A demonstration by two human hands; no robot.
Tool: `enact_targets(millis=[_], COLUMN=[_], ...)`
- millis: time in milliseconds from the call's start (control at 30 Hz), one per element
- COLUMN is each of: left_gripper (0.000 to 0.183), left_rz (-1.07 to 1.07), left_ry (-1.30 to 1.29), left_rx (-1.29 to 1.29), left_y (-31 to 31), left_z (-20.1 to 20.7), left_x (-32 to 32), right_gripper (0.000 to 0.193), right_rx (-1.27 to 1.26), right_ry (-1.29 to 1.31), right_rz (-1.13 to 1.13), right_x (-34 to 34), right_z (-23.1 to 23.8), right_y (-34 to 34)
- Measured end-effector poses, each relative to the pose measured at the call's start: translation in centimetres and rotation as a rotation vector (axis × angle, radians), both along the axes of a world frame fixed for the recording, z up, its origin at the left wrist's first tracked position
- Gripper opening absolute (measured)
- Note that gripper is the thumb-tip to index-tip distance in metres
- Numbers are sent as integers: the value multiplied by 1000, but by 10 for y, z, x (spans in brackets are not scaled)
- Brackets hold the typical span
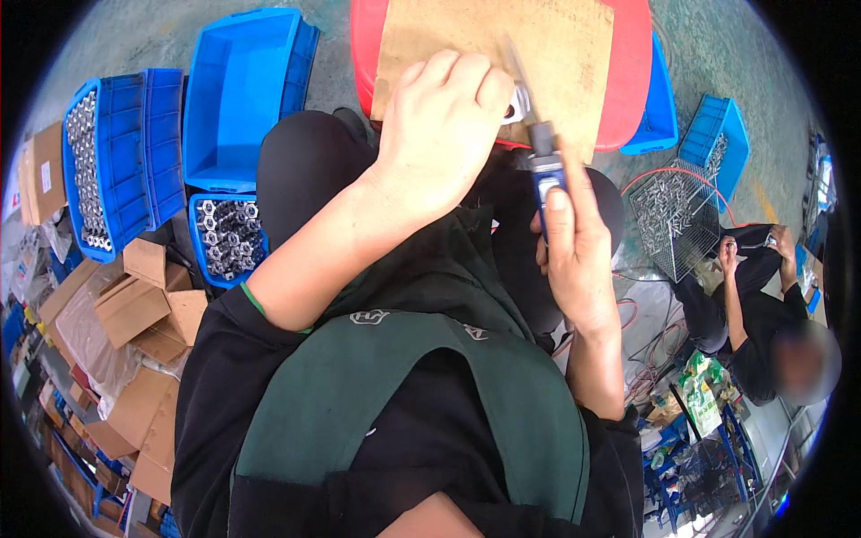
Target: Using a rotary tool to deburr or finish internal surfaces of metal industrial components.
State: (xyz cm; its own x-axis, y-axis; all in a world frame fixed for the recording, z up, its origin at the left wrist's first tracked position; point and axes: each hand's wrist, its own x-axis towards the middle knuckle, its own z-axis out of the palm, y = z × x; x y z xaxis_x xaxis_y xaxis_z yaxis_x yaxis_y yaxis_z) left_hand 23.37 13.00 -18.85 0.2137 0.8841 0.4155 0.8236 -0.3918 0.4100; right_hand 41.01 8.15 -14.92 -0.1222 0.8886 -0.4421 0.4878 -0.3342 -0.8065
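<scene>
The small metal part (515, 106) is at the right side of the left hand (448, 121), over the cardboard sheet (569, 54) on the red surface (633, 81). The left hand is curled around it and hides most of it. The right hand (574, 242) is wrapped around one blue tool (546, 175). The tool's long side runs far and a bit left, with its thin tip at the far end. The part is just left of its metal rod, and I cannot tell if they touch. I count two hands, one part, one tool, one sheet and at least six blue bins (305, 76)
</scene>
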Motion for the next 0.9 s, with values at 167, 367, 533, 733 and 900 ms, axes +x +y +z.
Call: enact_targets(millis=[167,367,533,733,900], left_gripper=[36,35,36,36,36], left_rz=[-8,-8,-13,-24,-22], left_ry=[-20,-35,-43,-41,-38], left_rx=[-31,-18,-39,-33,-31], left_y=[-1,4,5,4,4], left_z=[0,-1,-1,0,-2], left_x=[1,-4,-5,-5,-5], right_gripper=[47,48,49,48,47], right_rx=[-104,-66,-80,-58,20], right_ry=[10,51,50,-35,28], right_rz=[-12,-129,-64,-4,10], right_x=[10,13,19,18,6], right_z=[-4,15,15,3,-7], right_y=[-36,-34,-44,-45,-17])
